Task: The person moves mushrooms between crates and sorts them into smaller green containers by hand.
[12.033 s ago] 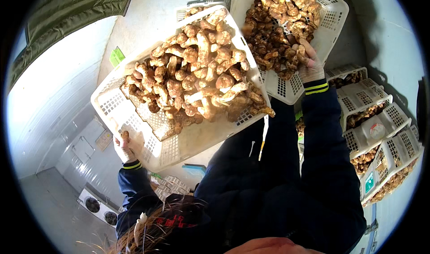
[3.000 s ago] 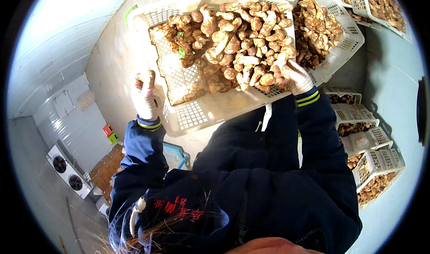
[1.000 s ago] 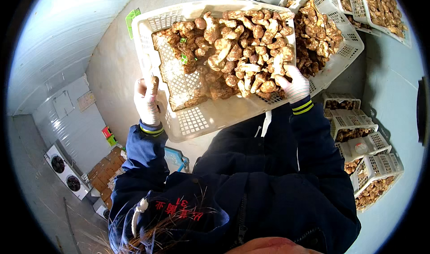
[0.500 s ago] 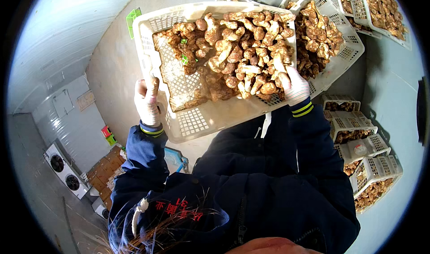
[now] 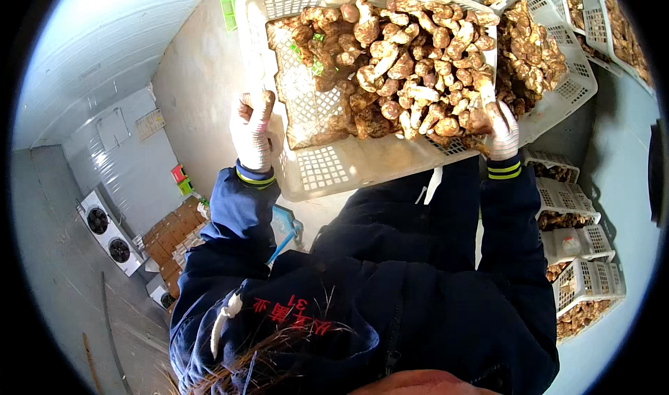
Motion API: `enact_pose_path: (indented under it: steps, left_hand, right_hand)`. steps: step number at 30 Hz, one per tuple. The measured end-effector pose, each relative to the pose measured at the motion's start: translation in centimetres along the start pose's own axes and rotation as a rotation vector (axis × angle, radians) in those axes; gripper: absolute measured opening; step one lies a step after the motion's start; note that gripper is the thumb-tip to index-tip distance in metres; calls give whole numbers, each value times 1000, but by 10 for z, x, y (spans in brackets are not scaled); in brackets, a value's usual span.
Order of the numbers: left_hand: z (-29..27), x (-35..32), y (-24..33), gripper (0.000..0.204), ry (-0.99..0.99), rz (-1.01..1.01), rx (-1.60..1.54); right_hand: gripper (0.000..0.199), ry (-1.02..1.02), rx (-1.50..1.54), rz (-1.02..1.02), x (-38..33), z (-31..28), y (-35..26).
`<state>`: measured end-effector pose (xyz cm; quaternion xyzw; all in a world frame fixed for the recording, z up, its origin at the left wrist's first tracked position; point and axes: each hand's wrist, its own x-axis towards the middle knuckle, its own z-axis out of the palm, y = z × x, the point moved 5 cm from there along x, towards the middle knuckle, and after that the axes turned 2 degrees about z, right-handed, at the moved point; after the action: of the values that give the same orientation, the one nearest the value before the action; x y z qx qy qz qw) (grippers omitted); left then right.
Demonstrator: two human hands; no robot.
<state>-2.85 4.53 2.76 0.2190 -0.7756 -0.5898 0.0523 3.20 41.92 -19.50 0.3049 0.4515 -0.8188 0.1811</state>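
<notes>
Between my two hands is a white plastic crate (image 5: 362,174) with perforated walls, partly filled with brown, dirt-covered mushrooms (image 5: 411,67). They are heaped in its middle and right; bare mesh bottom shows at the left. My left hand (image 5: 252,130), in a whitish knit glove with fingertips bare, is closed on the crate's left rim. At the right end my right hand (image 5: 503,132), gloved the same way, grips the rim beside the mushrooms. Its fingers are partly hidden behind the crate wall. Small bright green bits (image 5: 317,66) lie among the mushrooms on the left.
Another mushroom-filled crate (image 5: 575,92) sits just beyond the right end, with more crates (image 5: 631,36) at the far right. Stacked crates (image 5: 589,283) line the right wall. A blue item (image 5: 286,228) is below my left forearm. A green basket (image 5: 230,8) stands at far left.
The crate and both hands have shifted right and farther up in view, still gripped at both ends. The surroundings have also shifted slightly to the right.
</notes>
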Motion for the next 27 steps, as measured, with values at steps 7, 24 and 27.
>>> enact_pose_path:
  steps: [7,24,27]
  left_hand:
    - [21,-6,14,16,-147,116,-80]
    - [-25,-5,9,36,-401,445,539]
    - [16,-9,8,23,-381,-97,-72]
  right_hand:
    - [23,246,-93,-178,-46,-60,-4]
    - [41,992,-723,700,-270,-285,364]
    - [39,826,-419,683,-237,-300,396]
